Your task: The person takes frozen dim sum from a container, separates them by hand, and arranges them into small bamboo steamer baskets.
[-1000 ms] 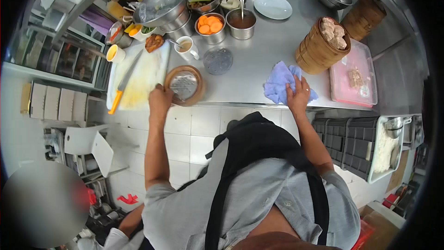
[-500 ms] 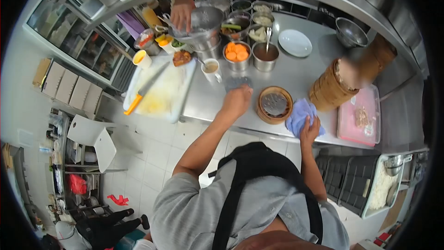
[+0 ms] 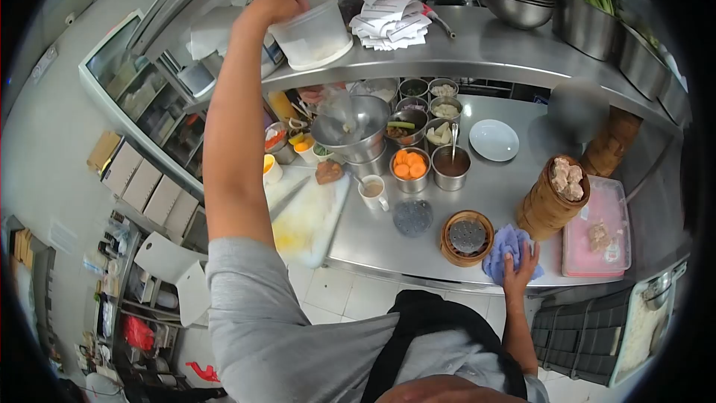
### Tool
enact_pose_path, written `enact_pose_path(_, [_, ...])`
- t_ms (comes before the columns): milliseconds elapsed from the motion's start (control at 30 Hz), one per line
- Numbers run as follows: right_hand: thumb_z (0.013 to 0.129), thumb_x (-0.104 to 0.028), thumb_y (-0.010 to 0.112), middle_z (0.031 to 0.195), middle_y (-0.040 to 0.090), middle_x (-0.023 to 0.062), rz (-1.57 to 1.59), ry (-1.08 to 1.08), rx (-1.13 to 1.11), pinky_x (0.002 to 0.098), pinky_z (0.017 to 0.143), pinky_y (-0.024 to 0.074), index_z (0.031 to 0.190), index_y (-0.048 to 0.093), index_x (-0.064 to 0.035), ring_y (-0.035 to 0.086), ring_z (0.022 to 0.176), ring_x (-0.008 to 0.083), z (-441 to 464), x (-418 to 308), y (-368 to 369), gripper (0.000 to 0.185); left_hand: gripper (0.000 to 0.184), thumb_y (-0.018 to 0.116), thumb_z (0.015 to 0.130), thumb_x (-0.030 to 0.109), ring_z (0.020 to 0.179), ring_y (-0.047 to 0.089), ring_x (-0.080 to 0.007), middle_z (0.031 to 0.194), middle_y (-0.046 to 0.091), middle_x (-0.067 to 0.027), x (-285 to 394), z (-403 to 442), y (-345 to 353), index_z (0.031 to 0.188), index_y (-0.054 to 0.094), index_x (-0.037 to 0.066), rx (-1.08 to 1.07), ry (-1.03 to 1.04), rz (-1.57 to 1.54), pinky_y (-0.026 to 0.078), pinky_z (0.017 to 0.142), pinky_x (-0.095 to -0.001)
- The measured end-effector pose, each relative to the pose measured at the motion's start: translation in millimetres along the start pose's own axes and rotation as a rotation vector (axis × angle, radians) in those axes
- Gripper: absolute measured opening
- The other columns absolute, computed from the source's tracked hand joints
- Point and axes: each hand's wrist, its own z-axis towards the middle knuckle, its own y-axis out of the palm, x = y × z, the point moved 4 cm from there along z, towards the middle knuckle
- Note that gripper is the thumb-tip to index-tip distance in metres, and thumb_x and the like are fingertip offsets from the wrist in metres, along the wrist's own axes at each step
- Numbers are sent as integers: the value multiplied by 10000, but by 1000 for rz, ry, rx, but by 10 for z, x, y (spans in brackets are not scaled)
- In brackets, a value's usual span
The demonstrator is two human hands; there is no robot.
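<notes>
My left hand (image 3: 280,4) is raised to the upper shelf, at the rim of a white plastic tub (image 3: 313,39); its fingers are blurred and partly hidden. Low on the counter, my right hand (image 3: 520,265) rests with fingers spread on a crumpled purple cloth (image 3: 498,255). Just left of the cloth sits a small round bamboo steamer (image 3: 448,249) with a perforated disc (image 3: 468,236) inside. A dark speckled round piece (image 3: 413,218) lies flat between the steamer and a white cup (image 3: 373,192).
Behind stand carrot slices (image 3: 409,165), a sauce pot (image 3: 451,169) and a metal bowl (image 3: 354,130) near another person's hand (image 3: 317,94). Stacked steamers (image 3: 548,205) holding dumplings (image 3: 568,179) and a pink-filled box (image 3: 597,227) are at right; a cutting board (image 3: 317,220) at left.
My left hand has left the speckled round piece and gone up to the plastic tub. My right hand stays at the cloth, its fingers more spread. The view has tilted upward, showing the shelf.
</notes>
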Motion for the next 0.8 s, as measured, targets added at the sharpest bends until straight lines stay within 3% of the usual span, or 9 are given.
enact_pose_path(133, [901, -161, 618, 1505, 314, 214, -19, 30, 187, 458, 1140, 234, 1334, 493, 22, 294, 1398, 368, 45, -423, -351, 487, 547, 769, 646, 394, 932, 673, -227, 1052, 716, -79, -153, 314, 353, 1089, 705, 81, -527, -165, 84, 518, 813, -369])
enact_pose_path(267, [927, -105, 565, 1453, 395, 200, 62, 21, 239, 430, 1113, 286, 1251, 546, 26, 382, 1338, 338, 93, -799, -552, 350, 584, 779, 649, 408, 984, 656, -213, 1114, 697, -90, -272, 429, 506, 1138, 696, 99, -653, -93, -66, 524, 822, -367])
enact_pose_path(367, [919, -118, 583, 1407, 454, 198, 181, -58, 143, 418, 1096, 314, 1199, 588, 26, 430, 1304, 331, 321, -1250, -590, 314, 434, 757, 696, 296, 924, 660, -221, 1032, 709, -68, 92, 103, 175, 1078, 710, 96, -517, -51, 55, 522, 800, -363])
enact_pose_path(467, [898, -132, 621, 1351, 508, 200, 256, -247, 52, 414, 1069, 351, 1148, 624, 21, 485, 1255, 322, 625, -2040, -621, 293, 306, 643, 829, 219, 918, 638, -218, 1041, 689, -93, -28, 24, -32, 1055, 658, 13, -323, 34, -328, 498, 818, -320])
enact_pose_path(567, [863, -113, 655, 1314, 541, 209, 324, -461, -83, 416, 1045, 381, 1138, 633, 19, 516, 1233, 330, 768, -2817, -630, 307, 184, 578, 904, 130, 905, 638, -195, 1051, 686, -82, 19, -394, -200, 1040, 637, 22, 315, 258, -244, 493, 826, -292])
enact_pose_path(633, [839, -85, 672, 1310, 548, 221, 418, -628, -195, 413, 1038, 393, 1146, 638, 14, 524, 1236, 331, 828, -3282, -589, 325, 155, 591, 919, 141, 822, 634, -196, 868, 660, -115, 188, -885, -152, 1030, 616, 35, 724, 474, -424, 486, 740, -337])
enact_pose_path(700, [830, -72, 678, 1318, 551, 219, 479, -758, -282, 412, 1043, 394, 1183, 623, 9, 521, 1246, 340, 963, -3675, -486, 367, 130, 594, 939, 143, 797, 607, -129, 869, 670, -71, 406, -1334, -47, 1006, 612, 34, 646, 419, -710, 465, 688, -288])
enact_pose_path(767, [843, -100, 681, 1390, 499, 200, 523, -740, -305, 414, 1053, 388, 1316, 539, -6, 495, 1273, 332, 1184, -3802, -223, 502, 135, 549, 956, 91, 923, 622, -175, 1010, 659, -107, 748, -1698, 237, 1057, 578, 6, 343, 437, -1160, 479, 809, -308])
enact_pose_path(800, [863, -143, 680, 1463, 427, 172, 844, -424, -406, 413, 1063, 381, 1430, 411, -18, 457, 1307, 311, 1251, -3892, -56, 640, 142, 527, 965, 65, 986, 630, -198, 1080, 653, -124, 918, -1802, 452, 1082, 561, -8, 160, 426, -1391, 486, 869, -318])
